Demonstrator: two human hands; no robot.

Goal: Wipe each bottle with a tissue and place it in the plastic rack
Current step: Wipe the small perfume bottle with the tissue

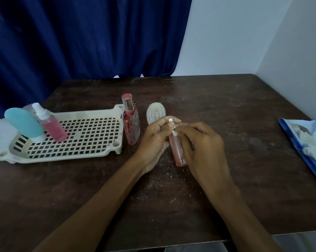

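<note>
Above the scuffed dark wooden table (pixel 226 110), the left hand (pixel 157 137) curls its fingers and thumb round the neck of a slim pink bottle (pixel 178 151), a clear cylinder with a shiny silver cap, held tilted between both hands. The right hand (pixel 202 142) pinches a small crumpled white tissue wad (pixel 175 133) against the bottle just below the cap, its fingers bent close. To the left, the cream plastic rack (pixel 62 158) with its square-holed grid holds a smooth teal tube (pixel 23 122) and a pink spray bottle (pixel 51 125), while a flat red-speckled bottle (pixel 131 124) stands just beside its right edge.
</note>
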